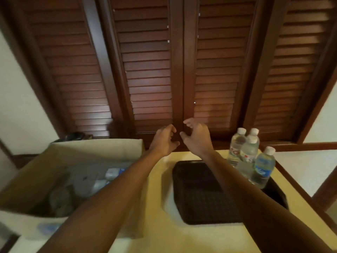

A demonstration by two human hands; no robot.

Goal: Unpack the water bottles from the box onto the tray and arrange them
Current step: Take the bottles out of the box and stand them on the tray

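Observation:
An open cardboard box (76, 148) stands at the left on a pale yellow table, with several water bottles (111, 173) lying inside, blurred. A dark woven tray (202, 196) lies to its right. Several clear bottles with white caps (249, 152) stand upright at the tray's far right corner. My left hand (165, 141) and my right hand (196, 139) are stretched forward side by side beyond the tray's far edge, fingers curled and apart, holding nothing.
Dark wooden louvred shutters (175, 70) fill the wall behind the table. The yellow table top (156, 230) runs between box and tray. A wooden ledge (310, 143) and white wall lie at the right. A dark object (78, 136) sits behind the box.

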